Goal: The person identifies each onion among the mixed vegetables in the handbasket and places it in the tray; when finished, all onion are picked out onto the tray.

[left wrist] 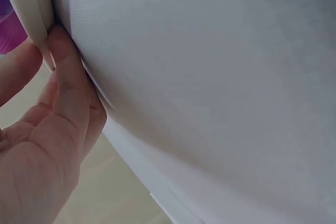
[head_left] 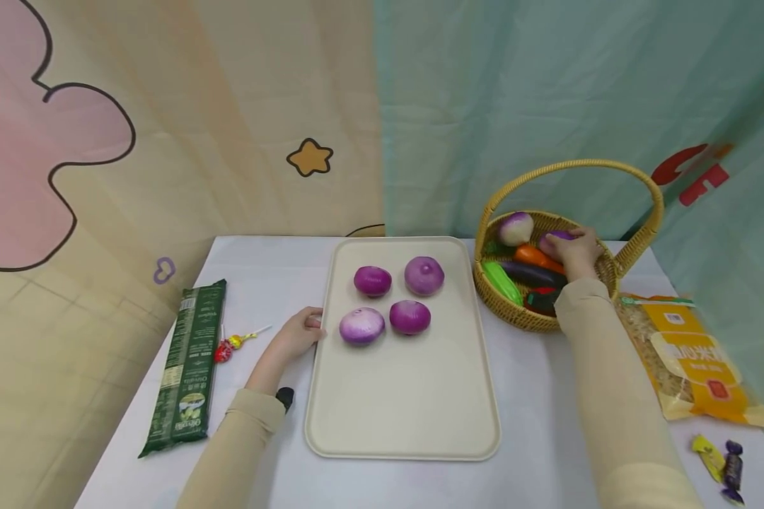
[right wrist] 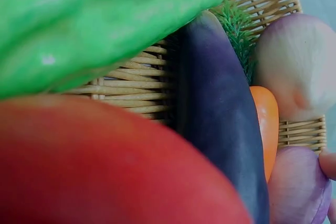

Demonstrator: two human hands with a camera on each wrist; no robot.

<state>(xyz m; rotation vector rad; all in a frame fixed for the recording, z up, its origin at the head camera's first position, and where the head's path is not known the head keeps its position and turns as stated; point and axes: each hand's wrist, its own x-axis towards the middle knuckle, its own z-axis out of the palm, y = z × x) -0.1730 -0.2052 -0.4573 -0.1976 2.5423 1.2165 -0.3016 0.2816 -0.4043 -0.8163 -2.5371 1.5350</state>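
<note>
My left hand (head_left: 297, 332) pinches the left rim of a beige tray (head_left: 401, 396); in the left wrist view the thumb and fingers sit on both sides of that rim (left wrist: 37, 9). Several purple onions lie on the tray's far half, among them a pale-streaked onion (head_left: 361, 326) nearest the left hand. Inside the wicker basket (head_left: 522, 322) at the right, my right hand (head_left: 578, 251) grips another purple onion (head_left: 555, 242). Only fingertips (right wrist: 328, 165) show on this onion (right wrist: 296, 187) in the right wrist view.
The basket also holds a white-purple turnip (head_left: 516, 228), a carrot (head_left: 537, 257), an eggplant (head_left: 531, 274) and a green pepper (head_left: 501, 281), under a tall handle (head_left: 573, 164). A green packet (head_left: 187, 367) and lollipops (head_left: 229, 346) lie left; a yellow bag (head_left: 694, 357) and candies (head_left: 709, 456) right.
</note>
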